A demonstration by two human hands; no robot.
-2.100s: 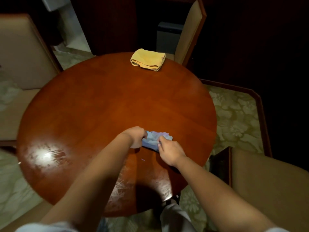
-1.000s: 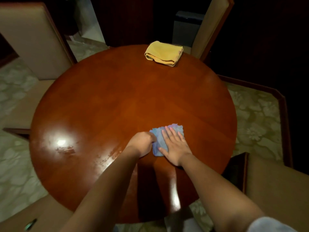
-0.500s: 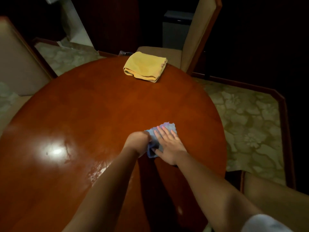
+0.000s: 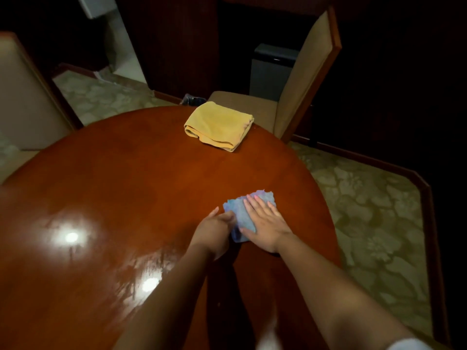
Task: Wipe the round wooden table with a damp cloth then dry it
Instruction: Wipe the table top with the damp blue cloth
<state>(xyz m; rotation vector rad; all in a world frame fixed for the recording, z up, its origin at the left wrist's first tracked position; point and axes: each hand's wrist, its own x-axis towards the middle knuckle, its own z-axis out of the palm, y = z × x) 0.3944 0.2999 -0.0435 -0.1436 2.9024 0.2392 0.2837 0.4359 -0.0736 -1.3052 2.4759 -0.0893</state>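
Blue damp cloth [image 4: 241, 213] pressing flat under your right hand [image 4: 264, 224], fingers straight | left hand [image 4: 214, 232] pinching its edge | wet-wiping step | next: sweeping across the round wooden table [image 4: 126, 188].

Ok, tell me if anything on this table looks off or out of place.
Nothing damaged or spilled. The round wooden table shows streaky wet smears near the left, under the light glare. The folded yellow cloth sits at the far edge. The right hand presses flat on the blue cloth.
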